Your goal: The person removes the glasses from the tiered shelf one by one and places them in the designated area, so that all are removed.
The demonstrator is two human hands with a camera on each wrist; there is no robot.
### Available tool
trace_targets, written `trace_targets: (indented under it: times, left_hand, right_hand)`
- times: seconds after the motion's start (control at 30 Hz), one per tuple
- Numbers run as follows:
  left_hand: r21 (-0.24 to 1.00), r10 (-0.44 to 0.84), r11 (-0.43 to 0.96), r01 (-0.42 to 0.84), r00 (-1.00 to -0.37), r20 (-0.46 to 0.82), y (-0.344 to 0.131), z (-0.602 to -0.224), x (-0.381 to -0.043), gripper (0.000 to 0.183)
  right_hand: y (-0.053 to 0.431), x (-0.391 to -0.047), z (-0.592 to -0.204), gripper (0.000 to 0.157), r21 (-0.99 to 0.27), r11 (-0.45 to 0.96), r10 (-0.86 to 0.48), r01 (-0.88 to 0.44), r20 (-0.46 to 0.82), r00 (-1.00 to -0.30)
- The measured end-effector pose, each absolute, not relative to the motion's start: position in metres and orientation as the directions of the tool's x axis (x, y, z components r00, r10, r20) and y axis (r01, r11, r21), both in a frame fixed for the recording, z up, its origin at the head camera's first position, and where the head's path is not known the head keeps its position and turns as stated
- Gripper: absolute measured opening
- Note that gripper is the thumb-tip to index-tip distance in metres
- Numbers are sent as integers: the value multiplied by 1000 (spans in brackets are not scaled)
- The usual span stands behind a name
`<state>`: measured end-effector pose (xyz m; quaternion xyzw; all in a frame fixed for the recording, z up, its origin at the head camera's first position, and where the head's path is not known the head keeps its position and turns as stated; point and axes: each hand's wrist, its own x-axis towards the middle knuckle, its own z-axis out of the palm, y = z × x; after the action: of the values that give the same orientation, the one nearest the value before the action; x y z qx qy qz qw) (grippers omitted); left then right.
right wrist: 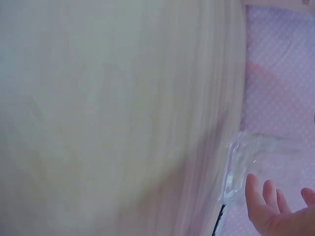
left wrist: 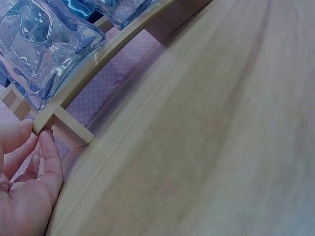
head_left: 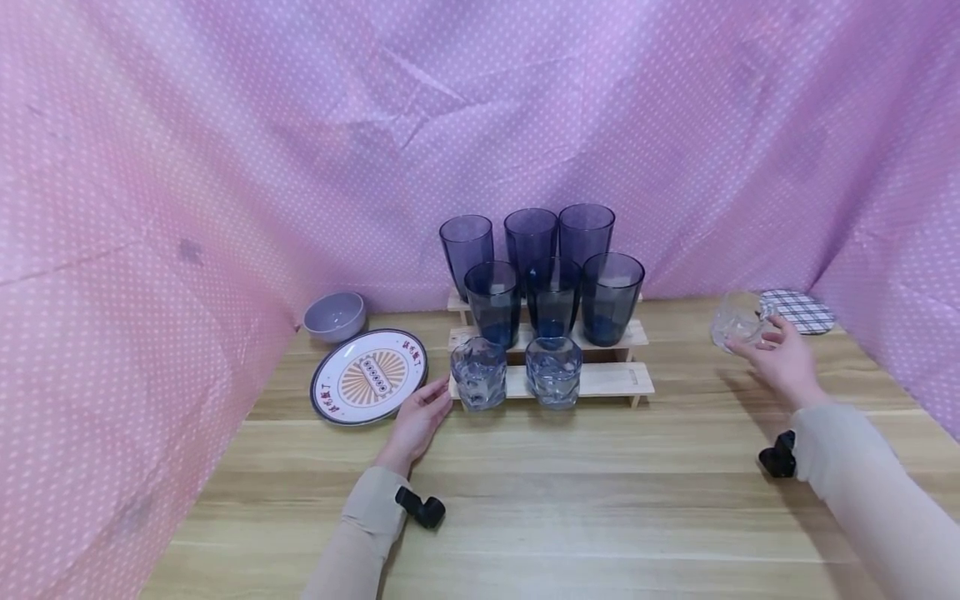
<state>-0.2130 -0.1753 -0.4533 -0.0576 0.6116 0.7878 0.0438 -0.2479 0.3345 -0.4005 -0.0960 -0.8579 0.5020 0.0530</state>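
Observation:
My left hand point(head_left: 420, 421) pinches the left end of the lowest step of a three-step wooden rack point(head_left: 611, 379) between thumb and fingers; the left wrist view shows this grip on the board's end point(left wrist: 47, 120). Two clear, wavy-sided glasses point(head_left: 478, 375) stand on that step. Far to the right, my right hand point(head_left: 783, 358) holds a similar clear glass point(head_left: 731, 319) low by its side, near a checked round coaster point(head_left: 798, 311). In the right wrist view the fingers point(right wrist: 253, 196) overlap the glass's side, and its base is close to the tabletop.
Several tall blue-tinted tumblers point(head_left: 491, 304) fill the rack's upper two steps. Left of the rack lie a patterned plate point(head_left: 408, 392) and a small grey bowl point(head_left: 335, 318). A pink dotted cloth point(head_left: 360, 150) hangs behind and beside the wooden table point(head_left: 600, 500).

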Motion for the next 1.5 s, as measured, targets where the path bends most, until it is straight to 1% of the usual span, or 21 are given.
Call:
trace_targets:
  times: [0.07,0.33,0.43,0.6,0.83,1.07,1.27,1.5]
  left_hand:
    - [959,-4,-245,-143,-989,-148,-175,-453,-214,46]
    - [959,-5,-247,-139,-989,-145,-175,-454,-217,46]
    - [958,-7,-251,-137,-990,-143,-174,-455,-216,46]
    - [955,-14,-263,-138,-989,-147,-174,-455,-215,45]
    - [958,-12,-253,-135,-990,-142,-175,-453,-215,45]
    - [957,-9,-260,-125,-991,-132,-174,-454,-214,45]
    - [955,-5,-269,-125,-991,-131,-174,-455,-214,46]
    - [955,-11,-271,-123,-991,-131,-175,-455,-213,45]
  right_hand:
    - [332,-245,-400,90,-859,504,207,86,23,-978]
    - [317,-234,-390,87,-884,467,129,35,28,-991]
    - [307,-231,-389,84,-873,487,88,-25,77,-993]
    - [288,-221,-386,82,-878,462,-1,-123,138,-990]
    - [265,-207,-376,78,-891,407,-48,-203,201,-978]
    - [247,-199,-371,77,-892,386,-79,-234,221,-972]
    - [231,-192,-370,76,-897,350,-146,-270,232,-962]
    - [211,-187,-371,80,-916,320,-239,-243,170,-956]
